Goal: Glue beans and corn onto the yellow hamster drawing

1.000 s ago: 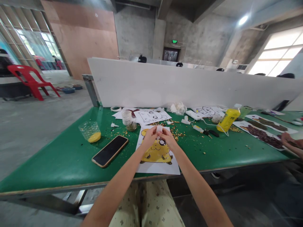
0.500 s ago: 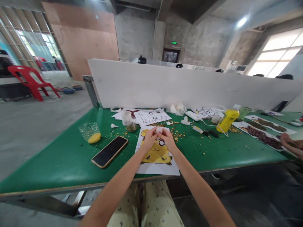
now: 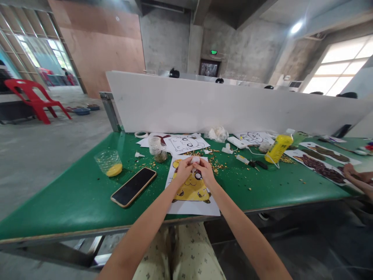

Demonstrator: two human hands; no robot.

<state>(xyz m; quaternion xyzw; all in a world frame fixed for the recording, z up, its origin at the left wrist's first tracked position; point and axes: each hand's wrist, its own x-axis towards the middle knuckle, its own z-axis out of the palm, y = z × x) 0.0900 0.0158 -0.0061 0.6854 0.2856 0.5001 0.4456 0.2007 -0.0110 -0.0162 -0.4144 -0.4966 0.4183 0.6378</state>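
Note:
My left hand and my right hand meet over the upper part of a drawing. Both are closed around a small white squeeze bottle; only its rounded white end shows above the fingers, and its tip is hidden. Beneath them lies a white sheet with a yellow cartoon animal with dark feet and a large eye. The hands cover part of its head. Loose yellow grains are scattered on the table just right of my hands.
On the green table are a phone, a clear cup with yellow contents, a small jar, a yellow bottle and keys. A white partition stands behind. At right, another person's hand rests near a seed picture.
My hands stay together on the white bottle over the drawing, with barely any shift. The whole view has moved slightly.

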